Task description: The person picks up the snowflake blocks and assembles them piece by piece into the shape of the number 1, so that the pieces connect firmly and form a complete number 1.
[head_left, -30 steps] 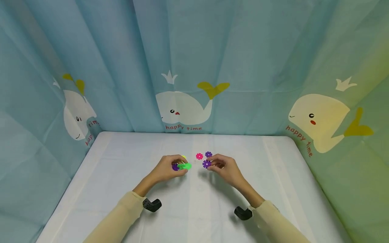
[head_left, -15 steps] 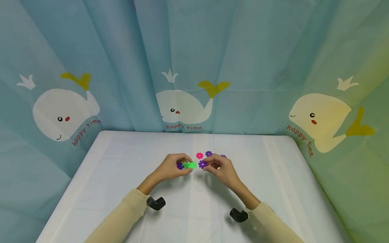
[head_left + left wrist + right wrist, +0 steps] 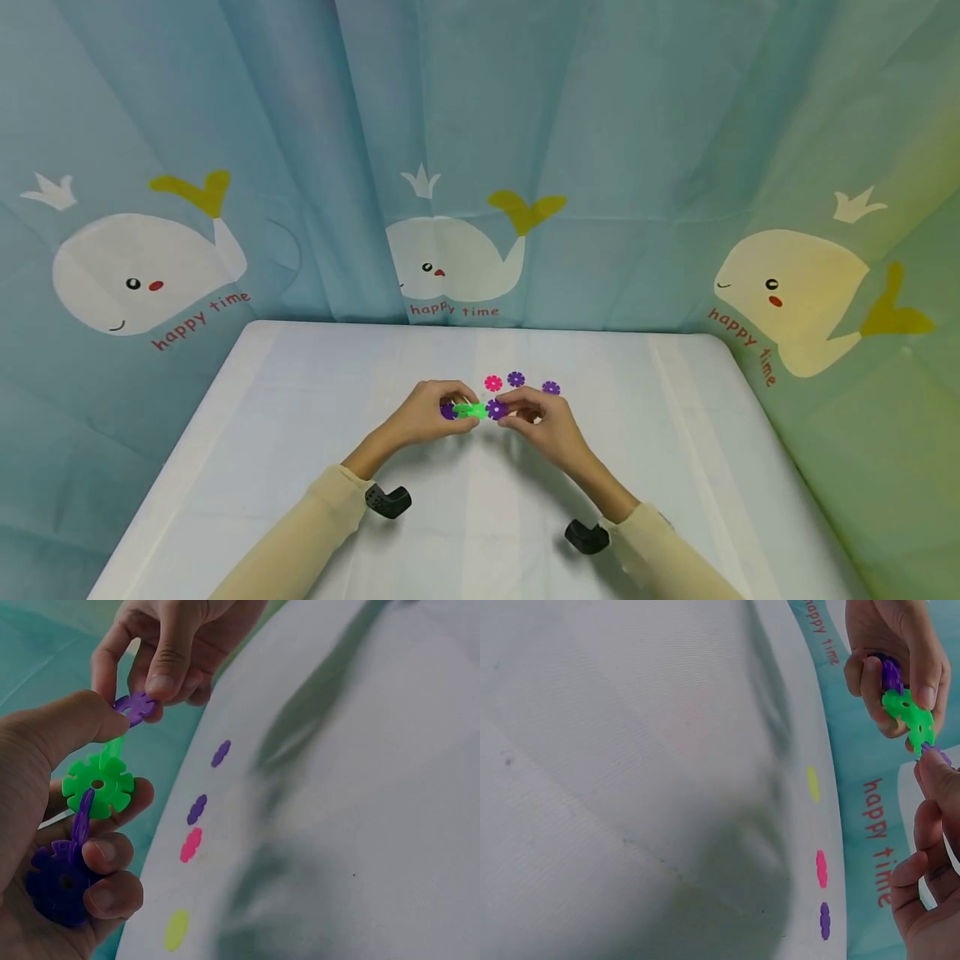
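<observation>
Left hand [image 3: 420, 414]: fingers curled round green-and-purple chain [image 3: 81, 784], green end at thumb tip | right hand [image 3: 547, 417]: thumb and finger clamp purple disc [image 3: 496, 409], touching chain's green end | past fingertips: pink disc [image 3: 492, 383], two loose purple discs [image 3: 516, 379] | yellow disc [image 3: 176, 930]: wrist views only, not head | curtain [image 3: 637, 125], farthest: red "happy time"

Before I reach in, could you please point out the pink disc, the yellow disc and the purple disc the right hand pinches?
Pink disc [image 3: 492, 384]: head view, middle of its face.
Yellow disc [image 3: 177, 930]: left wrist view, middle of its face.
Purple disc [image 3: 140, 707], pinched by the right hand [image 3: 176, 654]: left wrist view, notched face.
</observation>
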`<action>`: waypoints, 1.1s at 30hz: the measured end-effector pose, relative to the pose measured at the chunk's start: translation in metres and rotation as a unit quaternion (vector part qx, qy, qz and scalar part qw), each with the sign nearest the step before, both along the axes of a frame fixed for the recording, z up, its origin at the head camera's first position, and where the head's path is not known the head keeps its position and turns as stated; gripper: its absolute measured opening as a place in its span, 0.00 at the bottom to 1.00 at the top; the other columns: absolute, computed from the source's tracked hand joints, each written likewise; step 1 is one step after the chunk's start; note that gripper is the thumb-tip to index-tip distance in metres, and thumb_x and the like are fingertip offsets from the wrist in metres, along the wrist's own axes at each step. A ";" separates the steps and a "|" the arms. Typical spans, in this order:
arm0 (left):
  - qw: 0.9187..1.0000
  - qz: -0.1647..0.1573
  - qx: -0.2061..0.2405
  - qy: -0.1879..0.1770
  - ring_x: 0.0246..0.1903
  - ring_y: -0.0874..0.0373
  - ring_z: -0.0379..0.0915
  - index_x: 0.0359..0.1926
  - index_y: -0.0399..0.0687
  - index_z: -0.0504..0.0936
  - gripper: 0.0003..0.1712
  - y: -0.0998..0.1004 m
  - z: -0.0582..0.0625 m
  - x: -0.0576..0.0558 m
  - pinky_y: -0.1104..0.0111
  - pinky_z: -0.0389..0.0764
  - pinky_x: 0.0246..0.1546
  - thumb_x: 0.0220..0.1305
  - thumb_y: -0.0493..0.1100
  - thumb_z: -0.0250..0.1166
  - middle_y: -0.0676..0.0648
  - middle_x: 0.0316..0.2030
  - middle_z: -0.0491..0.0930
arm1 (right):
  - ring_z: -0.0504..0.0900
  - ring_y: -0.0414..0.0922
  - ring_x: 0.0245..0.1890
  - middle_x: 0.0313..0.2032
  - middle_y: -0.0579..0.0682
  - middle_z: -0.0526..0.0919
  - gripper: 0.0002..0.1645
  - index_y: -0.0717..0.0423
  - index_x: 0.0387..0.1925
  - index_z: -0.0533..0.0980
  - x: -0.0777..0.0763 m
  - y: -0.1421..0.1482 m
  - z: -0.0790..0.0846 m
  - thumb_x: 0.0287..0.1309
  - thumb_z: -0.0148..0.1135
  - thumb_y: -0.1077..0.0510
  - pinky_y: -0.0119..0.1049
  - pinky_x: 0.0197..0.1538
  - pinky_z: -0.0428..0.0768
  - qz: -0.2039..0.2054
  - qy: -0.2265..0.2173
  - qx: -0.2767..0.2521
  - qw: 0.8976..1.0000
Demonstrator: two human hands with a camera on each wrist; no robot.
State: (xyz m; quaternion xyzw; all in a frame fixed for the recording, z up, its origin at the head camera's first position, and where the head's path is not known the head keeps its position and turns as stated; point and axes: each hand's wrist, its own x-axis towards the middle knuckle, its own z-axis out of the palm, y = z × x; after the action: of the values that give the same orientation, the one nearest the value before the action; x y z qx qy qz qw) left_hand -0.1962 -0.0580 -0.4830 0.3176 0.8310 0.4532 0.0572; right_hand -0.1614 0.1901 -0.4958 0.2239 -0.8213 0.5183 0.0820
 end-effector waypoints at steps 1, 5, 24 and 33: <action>1.000 0.000 -0.002 -0.003 0.34 0.62 0.78 0.44 0.49 0.86 0.13 0.000 -0.001 0.000 0.68 0.78 0.39 0.59 0.45 0.75 0.54 0.34 0.84 | 0.82 0.40 0.28 0.35 0.47 0.90 0.15 0.53 0.45 0.86 0.000 0.000 0.000 0.54 0.76 0.64 0.32 0.34 0.82 0.000 0.000 0.001 1.000; 1.000 0.001 -0.005 -0.019 0.35 0.63 0.78 0.45 0.49 0.86 0.13 0.001 -0.002 0.000 0.68 0.79 0.41 0.60 0.46 0.75 0.56 0.35 0.84 | 0.83 0.41 0.28 0.35 0.49 0.90 0.15 0.56 0.44 0.86 0.001 0.000 -0.002 0.53 0.77 0.66 0.32 0.34 0.82 -0.005 -0.002 -0.002 1.000; 0.996 -0.002 0.020 -0.084 0.36 0.62 0.79 0.44 0.47 0.86 0.12 0.007 -0.002 0.002 0.67 0.78 0.40 0.62 0.46 0.75 0.54 0.35 0.85 | 0.84 0.51 0.28 0.36 0.61 0.89 0.12 0.69 0.38 0.85 0.022 -0.012 0.033 0.50 0.74 0.75 0.36 0.33 0.82 -0.010 0.025 -0.028 0.999; 0.992 -0.003 0.041 -0.123 0.37 0.61 0.79 0.45 0.44 0.87 0.12 0.009 -0.004 0.003 0.66 0.78 0.42 0.63 0.44 0.74 0.51 0.38 0.85 | 0.85 0.51 0.29 0.36 0.60 0.89 0.12 0.68 0.38 0.86 0.014 -0.011 0.015 0.49 0.75 0.75 0.36 0.34 0.82 -0.019 -0.002 -0.031 0.999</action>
State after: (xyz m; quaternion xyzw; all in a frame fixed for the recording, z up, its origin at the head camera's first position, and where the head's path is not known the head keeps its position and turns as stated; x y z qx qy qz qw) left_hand -0.1928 -0.0495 -0.4868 0.2642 0.7973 0.5224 0.1468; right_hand -0.1476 0.1795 -0.4803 0.2043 -0.8093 0.5421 0.0970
